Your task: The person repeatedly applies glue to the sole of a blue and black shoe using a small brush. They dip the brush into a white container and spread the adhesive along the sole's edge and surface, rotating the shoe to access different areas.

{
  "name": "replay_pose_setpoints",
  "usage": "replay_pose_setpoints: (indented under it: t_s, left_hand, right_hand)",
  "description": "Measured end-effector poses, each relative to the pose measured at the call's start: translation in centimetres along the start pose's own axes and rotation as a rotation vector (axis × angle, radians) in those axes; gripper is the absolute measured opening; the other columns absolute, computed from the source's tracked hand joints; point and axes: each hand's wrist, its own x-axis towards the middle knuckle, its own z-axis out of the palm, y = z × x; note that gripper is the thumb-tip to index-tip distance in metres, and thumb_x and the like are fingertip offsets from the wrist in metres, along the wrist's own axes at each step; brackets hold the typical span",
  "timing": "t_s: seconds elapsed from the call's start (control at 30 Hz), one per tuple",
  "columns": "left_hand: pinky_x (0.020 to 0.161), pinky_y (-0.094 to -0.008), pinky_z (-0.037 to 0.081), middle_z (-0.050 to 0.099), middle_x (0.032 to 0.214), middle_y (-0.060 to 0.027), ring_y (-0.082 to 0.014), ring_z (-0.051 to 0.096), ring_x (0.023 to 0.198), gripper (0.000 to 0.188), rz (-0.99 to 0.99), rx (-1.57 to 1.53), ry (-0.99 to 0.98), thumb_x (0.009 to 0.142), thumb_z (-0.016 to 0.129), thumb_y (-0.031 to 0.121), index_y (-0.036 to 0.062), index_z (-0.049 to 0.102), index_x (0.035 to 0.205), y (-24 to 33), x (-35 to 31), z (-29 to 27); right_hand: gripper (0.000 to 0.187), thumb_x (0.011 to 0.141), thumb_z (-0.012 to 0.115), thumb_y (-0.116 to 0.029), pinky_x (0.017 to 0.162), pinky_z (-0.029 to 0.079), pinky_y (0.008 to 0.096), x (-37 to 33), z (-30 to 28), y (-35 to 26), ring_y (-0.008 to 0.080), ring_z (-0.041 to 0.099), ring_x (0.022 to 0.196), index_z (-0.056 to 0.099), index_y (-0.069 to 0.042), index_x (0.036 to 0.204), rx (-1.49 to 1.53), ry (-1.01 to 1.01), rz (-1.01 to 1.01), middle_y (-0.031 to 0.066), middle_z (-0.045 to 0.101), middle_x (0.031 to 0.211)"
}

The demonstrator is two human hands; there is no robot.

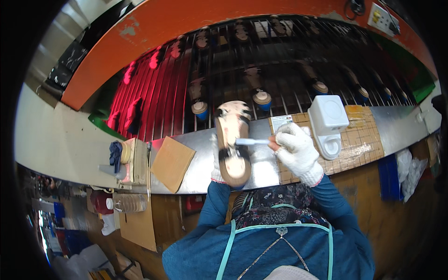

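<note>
Your right fingers point(275, 145) grip the brush point(254, 141); left of them, your left hand point(217, 173) holds the shoe point(232, 123), seemingly only part brushed

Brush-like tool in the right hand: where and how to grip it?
Probably by its right end, coming from the right, where the right hand has it. The brush-like tool is slim and lies crosswise in view. Its left end is over or against the shoe-shaped piece, so the right end looks freer.
</note>
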Motion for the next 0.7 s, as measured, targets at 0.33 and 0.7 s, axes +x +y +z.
replay_pose_setpoints:
  t_s: [0.33, 0.7]
  left_hand:
    - [0.088, -0.0473, 0.056, 0.058, 0.116, -0.0173, -0.0338, 0.059, 0.100, 0.092, 0.550, 0.041, 0.455, 0.074, 0.069, 0.077, 0.0085, 0.050, 0.133, 16.6, 3.8, 1.0]
    - [0.094, -0.0571, 0.049, 0.062, 0.114, -0.0142, -0.0356, 0.060, 0.106, 0.075, 0.620, -0.209, 0.452, 0.074, 0.078, 0.064, 0.0128, 0.057, 0.125, 34.8, 12.7, -6.9]
  right_hand:
    - [0.038, 0.086, 0.077, -0.031, 0.068, 0.047, 0.0391, -7.2, 5.7, 6.9, 0.0240, 0.057, 0.072, 0.057, -0.001, 0.100, 1.847, 0.020, 0.675, 0.0093, 0.058, 0.087]
    - [0.029, 0.090, 0.073, -0.030, 0.069, 0.043, 0.0404, -7.8, 6.1, 8.2, 0.0246, 0.055, 0.074, 0.063, -0.007, 0.103, 1.852, 0.148, 0.662, 0.0092, 0.060, 0.089]
